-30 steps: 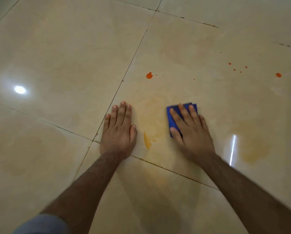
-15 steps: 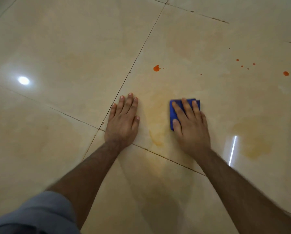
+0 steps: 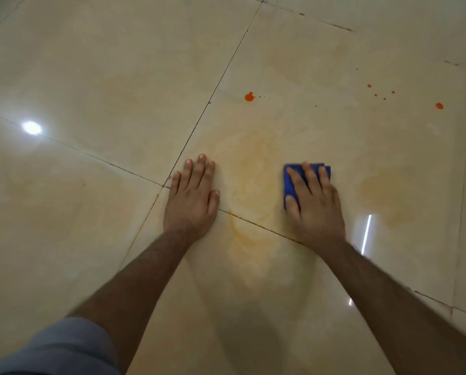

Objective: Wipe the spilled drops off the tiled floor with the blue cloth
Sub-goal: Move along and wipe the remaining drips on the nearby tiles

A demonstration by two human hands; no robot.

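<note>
- I see the right hand (image 3: 314, 204) lying flat on the blue cloth (image 3: 291, 185), with its fingers straight and pressing down on it.
- The blue cloth is folded small and sits on the tiled floor (image 3: 91, 77), under the fingers of the right hand. Only its far edge and its left side peek out.
- The left hand (image 3: 192, 196) is flat on the floor too. Its fingers are straight and close together, and it holds nothing.
- The left hand sits right by the spot where the dark lines (image 3: 215, 85) between four tiles meet.
- Between the two hands I see a pale orange smear (image 3: 253, 169) on the floor. It runs down past the tile line toward me.
- Another pale orange smear (image 3: 383, 190) lies to the right of the right hand.
- A big orange drop (image 3: 249, 97) sits on the floor farther away, beyond the gap between the hands. A few tiny specks trail off to its right.
- A bunch of small orange drops (image 3: 380, 92) lies far off to the right, well apart from the cloth.
- One more round orange drop (image 3: 439, 106) sits past them, near the right edge.
- The floor is shiny. A round bright light spot (image 3: 31, 127) glows on the left, and a thin bright streak (image 3: 366, 234) shows by the right arm.
- A grey sleeve (image 3: 61, 347) shows at the bottom left corner.
</note>
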